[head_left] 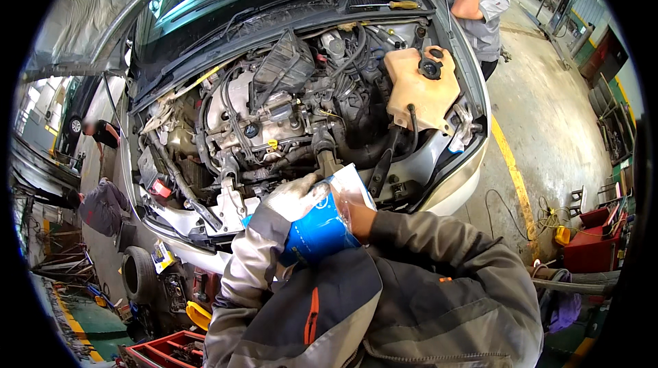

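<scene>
Close to my body, at the front edge of a car's engine bay, I hold a blue cardboard box (pixel 314 236) with a raised white flap. My left hand (pixel 295 198), in a whitish glove, grips the top left side of the box. At its right side is my right hand (pixel 360 220), bare at the wrist; its fingers are hidden in or behind the box's opening. Just beyond lies the exposed engine (pixel 240 104), with a black plastic air filter housing (pixel 282 66) resting tilted over it.
A yellowish fluid tank (pixel 418 93) sits at the bay's right. A screwdriver (pixel 404 5) lies below the windshield. Another person (pixel 483 25) stands at the far right of the car. On the floor are a tire (pixel 139 274), a red tool tray (pixel 161 353) and a red box (pixel 593 248).
</scene>
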A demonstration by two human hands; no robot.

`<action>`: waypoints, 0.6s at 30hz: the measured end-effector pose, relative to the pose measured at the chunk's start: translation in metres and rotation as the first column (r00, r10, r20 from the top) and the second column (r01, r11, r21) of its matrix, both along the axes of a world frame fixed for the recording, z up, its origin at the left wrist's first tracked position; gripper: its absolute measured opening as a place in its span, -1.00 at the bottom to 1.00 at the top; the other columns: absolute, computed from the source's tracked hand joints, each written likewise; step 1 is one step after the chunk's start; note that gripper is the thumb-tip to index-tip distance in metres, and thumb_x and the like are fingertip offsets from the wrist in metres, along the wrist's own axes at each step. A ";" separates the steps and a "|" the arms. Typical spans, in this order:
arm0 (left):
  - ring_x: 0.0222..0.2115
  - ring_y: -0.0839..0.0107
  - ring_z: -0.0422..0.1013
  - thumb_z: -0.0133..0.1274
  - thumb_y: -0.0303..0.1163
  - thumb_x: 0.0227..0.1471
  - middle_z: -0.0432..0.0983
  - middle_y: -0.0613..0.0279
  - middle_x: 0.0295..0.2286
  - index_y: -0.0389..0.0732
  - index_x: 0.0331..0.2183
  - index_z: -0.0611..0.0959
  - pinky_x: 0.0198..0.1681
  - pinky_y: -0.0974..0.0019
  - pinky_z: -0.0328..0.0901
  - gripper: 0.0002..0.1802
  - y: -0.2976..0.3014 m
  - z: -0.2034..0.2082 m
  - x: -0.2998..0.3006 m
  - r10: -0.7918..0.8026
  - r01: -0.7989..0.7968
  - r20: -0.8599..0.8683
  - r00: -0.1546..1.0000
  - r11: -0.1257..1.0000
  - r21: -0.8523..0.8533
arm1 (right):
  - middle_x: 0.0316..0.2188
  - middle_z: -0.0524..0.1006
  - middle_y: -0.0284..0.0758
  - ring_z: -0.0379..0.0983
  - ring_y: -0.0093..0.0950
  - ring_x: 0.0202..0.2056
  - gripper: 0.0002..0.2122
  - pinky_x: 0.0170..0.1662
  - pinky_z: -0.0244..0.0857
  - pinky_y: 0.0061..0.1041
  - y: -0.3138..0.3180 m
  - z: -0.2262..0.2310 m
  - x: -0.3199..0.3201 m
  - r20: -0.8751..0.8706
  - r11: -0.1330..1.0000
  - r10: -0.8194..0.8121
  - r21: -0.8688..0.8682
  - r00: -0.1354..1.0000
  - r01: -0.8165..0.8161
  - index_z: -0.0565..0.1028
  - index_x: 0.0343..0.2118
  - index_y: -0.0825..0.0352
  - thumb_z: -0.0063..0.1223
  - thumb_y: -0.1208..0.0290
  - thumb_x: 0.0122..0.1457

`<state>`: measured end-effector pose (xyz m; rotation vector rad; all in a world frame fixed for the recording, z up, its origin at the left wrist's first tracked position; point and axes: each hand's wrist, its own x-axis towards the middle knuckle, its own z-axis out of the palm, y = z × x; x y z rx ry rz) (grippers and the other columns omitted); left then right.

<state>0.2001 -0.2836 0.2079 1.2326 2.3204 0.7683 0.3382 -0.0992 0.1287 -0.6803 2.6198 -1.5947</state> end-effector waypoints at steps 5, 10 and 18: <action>-0.21 -0.17 0.47 -0.20 0.17 0.21 0.54 -0.23 -0.26 -0.26 -0.10 0.54 -0.14 -0.08 0.34 -0.36 -0.008 0.028 0.027 0.156 -0.163 -0.060 0.986 0.976 -0.141 | -0.34 0.60 -0.26 0.51 -0.30 -0.29 -0.78 -0.17 0.39 -0.31 -0.001 0.018 -0.003 0.035 0.991 -0.125 -0.051 0.992 0.127 0.56 -0.26 0.35 0.15 0.31 0.14; -0.20 -0.04 0.52 -0.20 0.30 0.17 0.59 -0.19 -0.29 -0.27 0.01 0.54 -0.09 0.04 0.35 -0.20 -0.086 0.004 0.050 0.494 -0.486 0.052 0.868 0.865 -0.124 | -0.34 0.61 -0.30 0.53 -0.49 -0.26 -0.84 -0.15 0.42 -0.43 0.126 0.080 0.020 0.673 0.774 0.009 -0.473 0.739 0.421 0.59 -0.25 0.40 0.10 0.44 0.19; -0.28 0.09 0.56 0.03 0.24 0.05 0.61 -0.08 -0.27 -0.24 -0.03 0.60 -0.19 0.11 0.43 -0.26 -0.330 -0.028 0.178 0.954 -0.994 0.298 -0.039 -0.005 -0.113 | 0.02 0.46 -0.14 0.47 -0.30 -0.03 -0.40 0.03 0.36 -0.31 0.202 0.094 0.029 0.554 0.715 -0.405 -0.305 0.727 0.630 0.28 0.19 0.45 0.13 0.28 0.10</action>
